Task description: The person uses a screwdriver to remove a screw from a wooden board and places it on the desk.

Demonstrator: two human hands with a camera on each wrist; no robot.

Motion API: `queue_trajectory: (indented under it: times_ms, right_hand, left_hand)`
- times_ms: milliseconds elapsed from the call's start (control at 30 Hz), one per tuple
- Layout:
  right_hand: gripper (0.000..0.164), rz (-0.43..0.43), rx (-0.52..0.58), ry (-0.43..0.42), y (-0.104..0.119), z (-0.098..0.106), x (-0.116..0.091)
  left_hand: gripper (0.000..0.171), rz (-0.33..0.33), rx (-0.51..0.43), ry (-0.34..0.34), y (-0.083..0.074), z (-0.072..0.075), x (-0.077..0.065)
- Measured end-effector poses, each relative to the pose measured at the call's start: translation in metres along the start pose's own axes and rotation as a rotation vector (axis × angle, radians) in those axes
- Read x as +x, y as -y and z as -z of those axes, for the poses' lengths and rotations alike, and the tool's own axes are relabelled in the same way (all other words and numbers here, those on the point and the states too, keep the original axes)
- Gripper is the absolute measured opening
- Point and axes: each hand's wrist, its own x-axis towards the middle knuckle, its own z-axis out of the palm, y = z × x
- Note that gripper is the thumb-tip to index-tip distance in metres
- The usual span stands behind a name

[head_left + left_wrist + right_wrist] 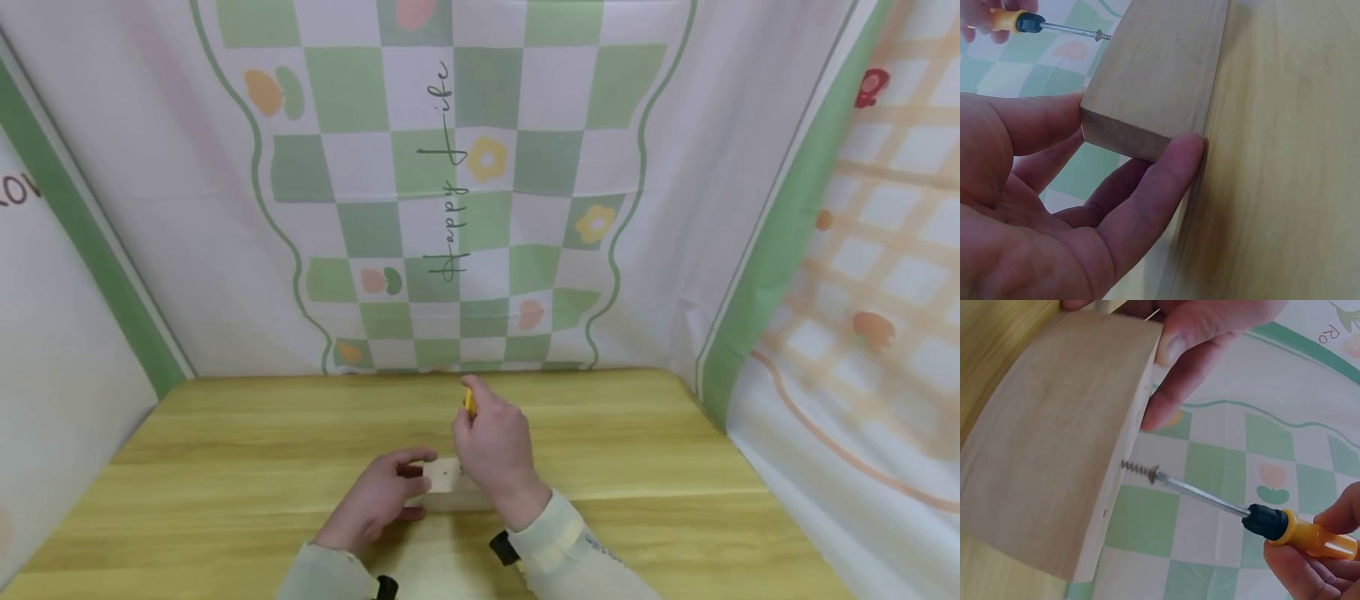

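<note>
A pale wooden block lies on the table, small holes in its top face. My left hand holds its left end between thumb and fingers, as the left wrist view shows closely. In my right hand is a screwdriver with a yellow and black handle, gripped above the block. Its metal shaft meets the head of a screw, whose tip is at a hole in the block's face. Most of the screw's thread stands out of the wood. In the head view the right hand hides the shaft and screw.
The wood-grain table reaches back to a hanging cloth with green and white checks. More cloth hangs at the left and right sides. A black strap shows at the right wrist.
</note>
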Motion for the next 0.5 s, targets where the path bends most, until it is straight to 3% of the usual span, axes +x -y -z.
queue_trajectory:
  times_ms: [133,367,500]
  right_hand:
    - [0.032,0.013,0.076,0.062,-0.007,0.006,-0.001]
    - [0.035,0.168,0.385,0.316,-0.036,0.019,0.005]
    - [0.034,0.199,0.467,0.399,-0.047,0.022,0.009]
  left_hand:
    - [0.044,0.010,-0.001,-0.001,-0.001,-0.001,-0.001]
    - [0.044,-0.007,0.023,-0.001,-0.002,-0.001,-0.003]
    - [0.044,-0.018,0.030,-0.006,-0.003,-0.001,-0.004]
